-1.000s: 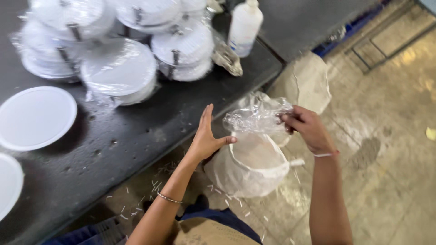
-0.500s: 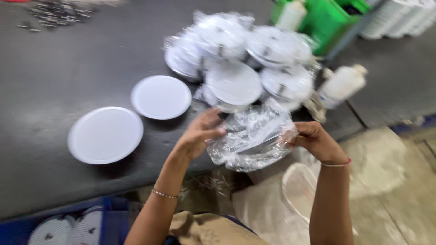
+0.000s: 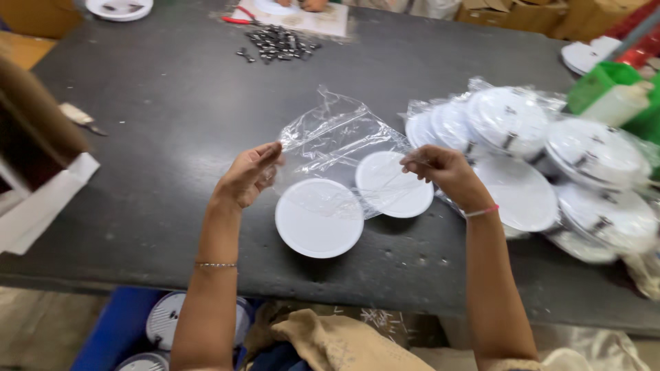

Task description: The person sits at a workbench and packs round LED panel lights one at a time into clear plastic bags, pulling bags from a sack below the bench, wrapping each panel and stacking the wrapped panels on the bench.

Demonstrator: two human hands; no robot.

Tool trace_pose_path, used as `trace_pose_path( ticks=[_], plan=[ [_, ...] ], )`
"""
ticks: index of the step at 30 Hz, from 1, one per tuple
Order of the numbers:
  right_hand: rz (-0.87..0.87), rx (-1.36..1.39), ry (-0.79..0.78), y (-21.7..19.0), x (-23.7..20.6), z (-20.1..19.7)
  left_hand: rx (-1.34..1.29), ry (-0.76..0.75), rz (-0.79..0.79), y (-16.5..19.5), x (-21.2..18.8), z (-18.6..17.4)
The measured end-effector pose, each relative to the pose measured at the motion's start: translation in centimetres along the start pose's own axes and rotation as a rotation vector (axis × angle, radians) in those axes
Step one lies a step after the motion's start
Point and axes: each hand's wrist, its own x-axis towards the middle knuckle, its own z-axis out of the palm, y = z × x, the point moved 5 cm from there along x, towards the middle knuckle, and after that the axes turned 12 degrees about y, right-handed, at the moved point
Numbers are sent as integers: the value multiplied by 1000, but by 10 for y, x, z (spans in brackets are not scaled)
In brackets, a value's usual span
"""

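Left hand (image 3: 249, 177): centre-left of the frame, fingers pinched on the left edge of the clear plastic bag (image 3: 337, 141).
Right hand (image 3: 443, 172): centre-right, pinching the bag's right edge.
Bag: stretched between both hands, above two white round discs (image 3: 320, 218) lying side by side.
Right side: heap of wrapped white discs (image 3: 550, 151), just beside the right hand.
Open room: bare dark table (image 3: 158, 117) to the left.
Upper centre: small pile of dark screws (image 3: 275, 42), well apart.

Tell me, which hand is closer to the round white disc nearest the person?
The left hand. It pinches the clear plastic bag just above the nearest white disc; the right hand sits farther right.
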Motion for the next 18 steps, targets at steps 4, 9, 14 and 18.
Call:
trace_pose_path(
  ticks=[4, 9, 14, 18],
  plan=[
    [85, -4, 43, 8, 56, 48, -16, 282, 177, 17, 14, -60],
    [336, 747, 57, 33, 75, 109, -152, 407, 252, 15, 19, -87],
    [415, 531, 36, 68, 82, 181, -106, 514, 216, -11, 34, -94],
    [343, 466, 164, 74, 102, 173, -40, 454, 224, -1, 38, -118]
  ],
)
